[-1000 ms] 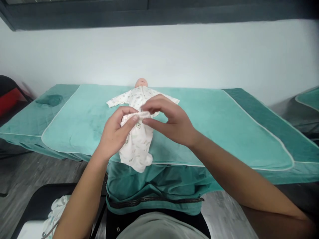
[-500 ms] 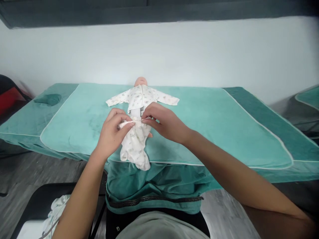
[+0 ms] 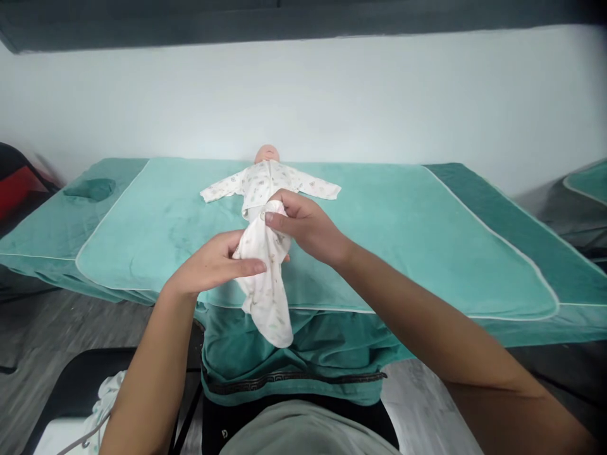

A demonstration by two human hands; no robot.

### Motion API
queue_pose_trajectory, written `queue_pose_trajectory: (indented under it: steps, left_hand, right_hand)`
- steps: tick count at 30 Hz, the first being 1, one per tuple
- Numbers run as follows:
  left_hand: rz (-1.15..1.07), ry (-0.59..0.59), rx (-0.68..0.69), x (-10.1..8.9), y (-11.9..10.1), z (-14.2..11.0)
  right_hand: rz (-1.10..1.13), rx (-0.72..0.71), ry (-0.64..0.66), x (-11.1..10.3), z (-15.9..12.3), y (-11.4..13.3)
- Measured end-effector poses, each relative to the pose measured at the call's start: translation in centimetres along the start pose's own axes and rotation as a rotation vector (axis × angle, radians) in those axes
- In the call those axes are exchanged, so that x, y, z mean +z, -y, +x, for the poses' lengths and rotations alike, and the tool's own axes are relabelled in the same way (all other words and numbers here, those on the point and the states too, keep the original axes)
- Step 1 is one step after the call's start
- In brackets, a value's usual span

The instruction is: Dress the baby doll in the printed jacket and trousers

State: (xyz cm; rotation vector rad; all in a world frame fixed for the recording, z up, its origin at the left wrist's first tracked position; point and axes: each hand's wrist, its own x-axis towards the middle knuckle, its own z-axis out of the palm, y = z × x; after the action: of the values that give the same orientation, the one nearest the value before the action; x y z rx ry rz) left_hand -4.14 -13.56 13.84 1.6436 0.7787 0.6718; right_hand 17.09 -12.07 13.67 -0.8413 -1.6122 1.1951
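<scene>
A baby doll (image 3: pixel 267 153) lies on its back on a teal towel (image 3: pixel 379 234), head towards the wall, in a white printed top with sleeves spread. Small white printed trousers (image 3: pixel 266 284) hang over the doll's lower half, down past the towel's front edge. My right hand (image 3: pixel 296 222) is closed on the trousers' waist at the doll's middle. My left hand (image 3: pixel 213 265) pinches the trousers' left side lower down, thumb and fingers pressed on the cloth.
The towel covers a long table with a darker green sheet (image 3: pixel 478 189). A green bundle (image 3: pixel 92 188) sits at the far left. White cloth (image 3: pixel 102 411) lies on a black seat at lower left. A white wall stands behind.
My right hand went up to the doll's waist with the trousers' top. My left hand dropped lower and nearer to me along the cloth, and the trouser legs now hang further down.
</scene>
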Motion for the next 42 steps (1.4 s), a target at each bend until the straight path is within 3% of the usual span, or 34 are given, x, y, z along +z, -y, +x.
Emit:
queue_pose_trajectory:
  steps: [1,4,6,8,9,11,14,16,17,19,22,24,26,28,29,31,34,37,39,42]
  left_hand:
    - [-0.019,-0.032,0.001,-0.1,0.2,0.0]
    - [-0.161,-0.309,0.052,-0.2,1.0,0.4]
    - [-0.245,-0.422,0.077,0.1,1.5,0.7]
    - [-0.275,-0.431,0.057,0.3,2.0,0.9]
    - [-0.287,-0.415,0.036,0.4,2.1,0.9]
    - [-0.321,-0.333,-0.01,0.6,2.5,0.7]
    - [-0.326,0.002,-0.127,0.5,2.9,0.0]
    - [-0.298,0.202,-0.218,0.5,3.1,-0.4]
    - [-0.295,0.218,-0.239,0.5,3.3,-0.5]
    - [-0.335,0.066,-0.199,0.5,3.8,-0.5]
    - [-0.472,-0.309,-0.047,0.5,4.6,0.2]
    - [-0.56,-0.467,0.014,0.7,5.0,0.8]
    - [-0.604,-0.534,0.009,0.9,5.3,1.1]
    - [-0.618,-0.552,-0.044,1.2,5.6,1.2]
    - [-0.618,-0.546,-0.082,1.4,5.8,1.1]
    - [-0.605,-0.474,-0.177,1.7,6.4,0.8]
    - [-0.543,-0.221,-0.292,1.9,7.4,0.2]
    - [-0.468,-0.002,-0.309,2.0,8.0,-0.1]
    - [-0.466,-0.04,-0.292,2.1,8.3,0.1]
    - [-0.525,-0.255,-0.249,2.6,9.1,0.5]
  right_hand:
    - [0.025,0.017,-0.006,0.1,-0.1,-0.4]
    - [0.05,0.056,0.075,0.5,-0.7,-1.6]
    - [0.031,0.11,0.31,0.8,-1.2,-2.1]
    - [-0.019,0.17,0.536,0.9,-1.6,-2.3]
    - [-0.04,0.191,0.567,1.0,-1.6,-2.3]
    - [-0.034,0.196,0.421,1.1,-1.3,-1.9]
    - [0.092,0.157,0.031,1.3,-0.5,-1.4]
    - [0.186,0.172,-0.066,1.6,-0.2,-1.4]
    - [0.23,0.194,-0.066,1.8,-0.2,-1.5]
    - [0.309,0.235,-0.038,2.1,-0.4,-2.2]
    - [0.298,0.277,0.03,2.1,-1.1,-3.5]
    - [0.181,0.314,0.194,1.9,-1.5,-4.1]
    - [0.057,0.348,0.411,1.6,-1.7,-4.2]
    - [0.027,0.38,0.494,1.4,-1.8,-4.2]
    - [0.07,0.391,0.445,1.4,-1.7,-4.2]
    - [0.243,0.4,0.225,1.4,-1.5,-4.4]
    - [0.476,0.377,-0.066,1.5,-1.3,-5.4]
    - [0.532,0.395,-0.123,1.6,-1.6,-7.2]
    - [0.53,0.43,-0.119,1.7,-2.5,-8.6]
    - [0.438,0.496,-0.035,1.8,-4.6,-10.2]
